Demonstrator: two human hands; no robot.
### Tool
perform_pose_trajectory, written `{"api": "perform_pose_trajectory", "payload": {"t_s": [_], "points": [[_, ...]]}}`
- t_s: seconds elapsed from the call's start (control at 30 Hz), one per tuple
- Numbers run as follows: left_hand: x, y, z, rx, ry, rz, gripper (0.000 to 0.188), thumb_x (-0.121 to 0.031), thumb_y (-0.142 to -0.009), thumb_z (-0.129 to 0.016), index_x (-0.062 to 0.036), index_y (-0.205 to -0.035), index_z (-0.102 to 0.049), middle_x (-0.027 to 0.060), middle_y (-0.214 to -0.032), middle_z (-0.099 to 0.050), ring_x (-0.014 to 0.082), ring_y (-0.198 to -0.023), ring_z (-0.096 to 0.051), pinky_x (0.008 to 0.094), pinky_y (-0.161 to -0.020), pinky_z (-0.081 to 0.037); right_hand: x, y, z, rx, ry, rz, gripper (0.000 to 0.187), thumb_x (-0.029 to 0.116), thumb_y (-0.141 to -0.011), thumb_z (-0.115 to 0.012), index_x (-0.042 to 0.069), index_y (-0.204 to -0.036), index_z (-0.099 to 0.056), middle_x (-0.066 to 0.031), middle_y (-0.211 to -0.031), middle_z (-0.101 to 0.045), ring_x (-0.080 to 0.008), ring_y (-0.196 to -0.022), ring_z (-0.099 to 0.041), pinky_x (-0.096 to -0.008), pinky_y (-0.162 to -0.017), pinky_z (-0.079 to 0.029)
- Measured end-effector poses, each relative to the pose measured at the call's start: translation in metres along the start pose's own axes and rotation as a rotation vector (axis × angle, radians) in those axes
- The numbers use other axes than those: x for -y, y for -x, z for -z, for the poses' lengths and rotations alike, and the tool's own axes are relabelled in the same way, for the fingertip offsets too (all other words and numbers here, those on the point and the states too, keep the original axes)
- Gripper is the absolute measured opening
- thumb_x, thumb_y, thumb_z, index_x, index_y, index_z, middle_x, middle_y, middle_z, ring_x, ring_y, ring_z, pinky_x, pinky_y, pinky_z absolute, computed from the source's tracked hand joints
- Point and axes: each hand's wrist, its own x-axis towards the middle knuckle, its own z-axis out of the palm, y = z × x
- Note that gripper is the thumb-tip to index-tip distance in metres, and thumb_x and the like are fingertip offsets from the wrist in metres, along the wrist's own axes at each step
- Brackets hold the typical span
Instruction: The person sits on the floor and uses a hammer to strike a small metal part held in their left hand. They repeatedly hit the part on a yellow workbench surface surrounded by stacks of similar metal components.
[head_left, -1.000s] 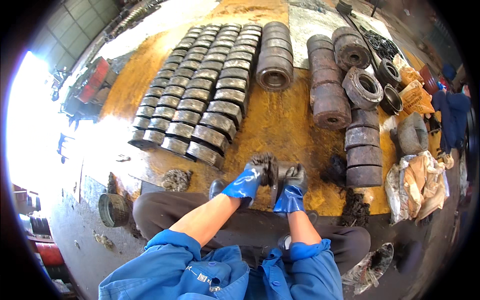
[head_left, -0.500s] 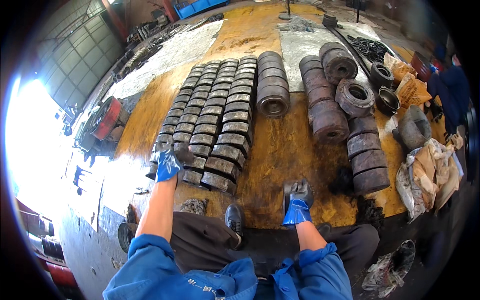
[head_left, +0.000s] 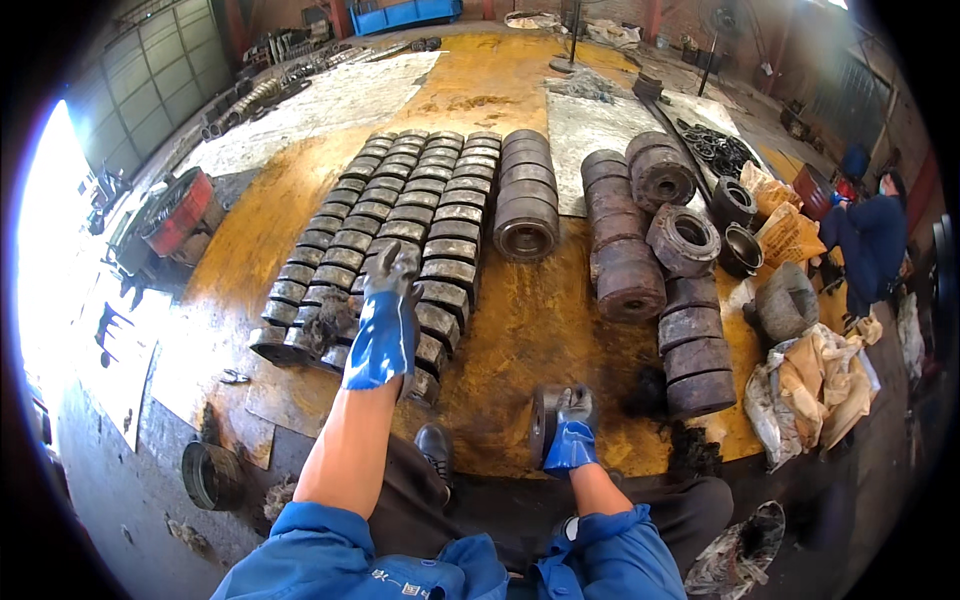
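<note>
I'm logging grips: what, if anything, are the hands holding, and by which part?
The right hand holds a dark round metal part by its right side; whether the left hand holds anything is unclear.

Right hand (head_left: pixel 577 408) gripping disc (head_left: pixel 544 424), left (head_left: pixel 393 275) over rollers (head_left: pixel 397 214)

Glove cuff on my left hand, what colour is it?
The glove cuff is blue, clearest in the head view.

Head-worn fisheye (left of two) faces down and forward, forearms (head_left: pixel 355 445) close below
</note>
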Motion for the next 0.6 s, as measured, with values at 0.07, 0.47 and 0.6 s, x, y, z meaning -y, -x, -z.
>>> {"api": "perform_pose_trajectory", "payload": {"t_s": [0.07,0.47,0.6], "points": [[-0.006,0.001,-0.047,0.042,0.07,0.038,0.041,-0.016,-0.107,-0.042,-0.0056,-0.147,-0.042,0.0147,-0.141,-0.055,0.0252,-0.127,-0.056,0.0393,-0.105,-0.048,-0.074,-0.038,0.008,-0.098,-0.144,0.028,0.043,0.026,-0.098,-0.064,-0.001,-0.131,-0.057,-0.0204,-0.117,-0.068,-0.0298,-0.109,-0.066,-0.0384,-0.097,-0.05],[0.001,-0.005,-0.005,0.101,-0.215,-0.051,0.046,0.002,-0.1,-0.039,-0.0029,-0.145,-0.046,0.0153,-0.148,-0.05,0.0237,-0.135,-0.05,0.0341,-0.11,-0.045,-0.054,0.065,0.024,-0.008,-0.308,-0.03,0.045,0.03,-0.104,-0.057,0.0,-0.136,-0.054,-0.0156,-0.123,-0.064,-0.0255,-0.113,-0.06,-0.038,-0.1,-0.046],[0.0,0.013,0.0,0.183,-0.902,-0.335,0.04,-0.003,-0.099,-0.043,-0.0037,-0.138,-0.055,0.0166,-0.141,-0.056,0.0261,-0.127,-0.055,0.0366,-0.108,-0.045,-0.077,0.052,0.024,-0.046,-0.209,0.067,0.044,0.033,-0.103,-0.057,0.001,-0.132,-0.057,-0.0191,-0.117,-0.066,-0.0305,-0.107,-0.064,-0.0398,-0.095,-0.05]]}}
